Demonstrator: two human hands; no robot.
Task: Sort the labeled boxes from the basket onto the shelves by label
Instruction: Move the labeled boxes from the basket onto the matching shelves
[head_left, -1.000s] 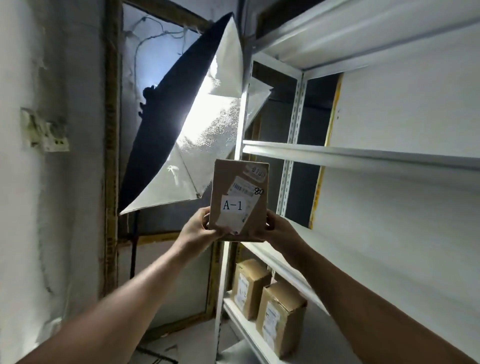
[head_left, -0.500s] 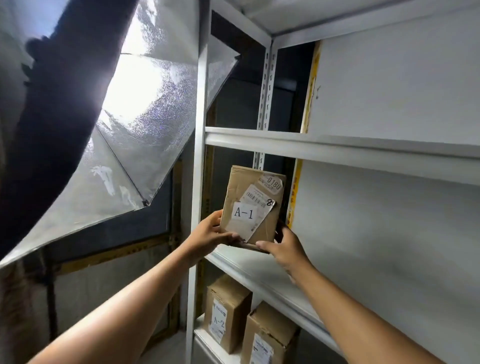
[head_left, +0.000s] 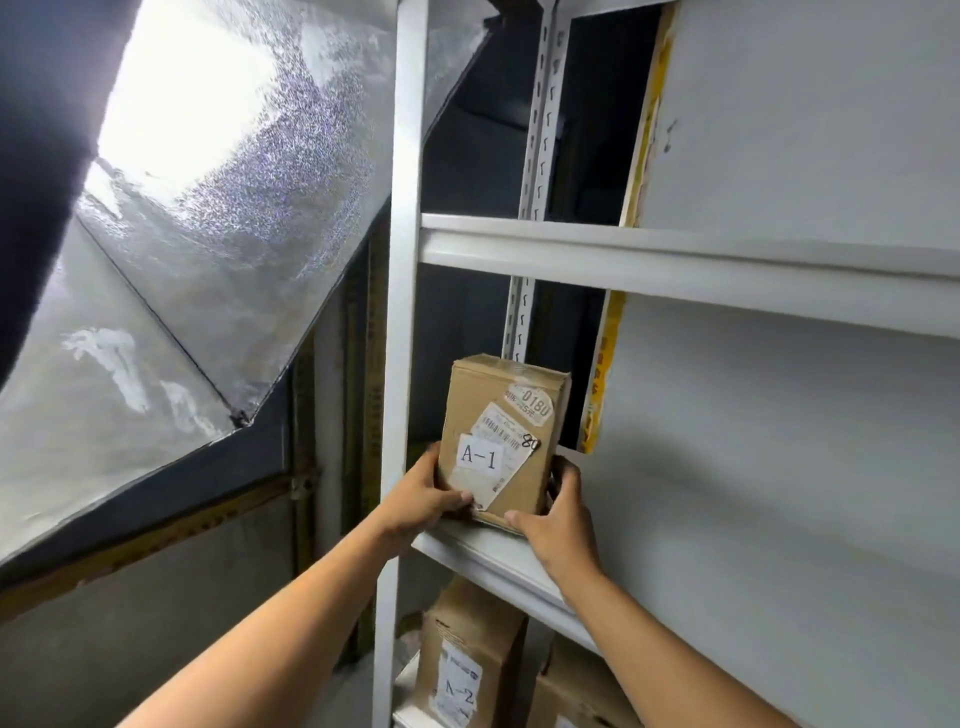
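Cardboard box (head_left: 498, 441) with the white "A-1" label is standing upright at the left end of the middle shelf (head_left: 498, 558), right next to the white front post (head_left: 400, 312) of the rack, and I am seeing it sit on the shelf's front edge with its labelled face turned toward me. My left hand (head_left: 423, 501) is grasping the box's lower left side, thumb lying across the bottom of the label, so that grip is clenched on the box. My right hand (head_left: 558, 519) is grasping the lower right corner, thumb under the front edge and fingers wrapping round the far side. One shelf below, a second box (head_left: 467, 660) marked "A-2" is standing at the left, and a third box (head_left: 576, 696) is sitting just beside it on the right, its label cut off by the frame edge. The shelf above (head_left: 675, 260) is showing only its white front rail. To the left of the rack a silver reflective umbrella (head_left: 197, 234) is glowing brightly.
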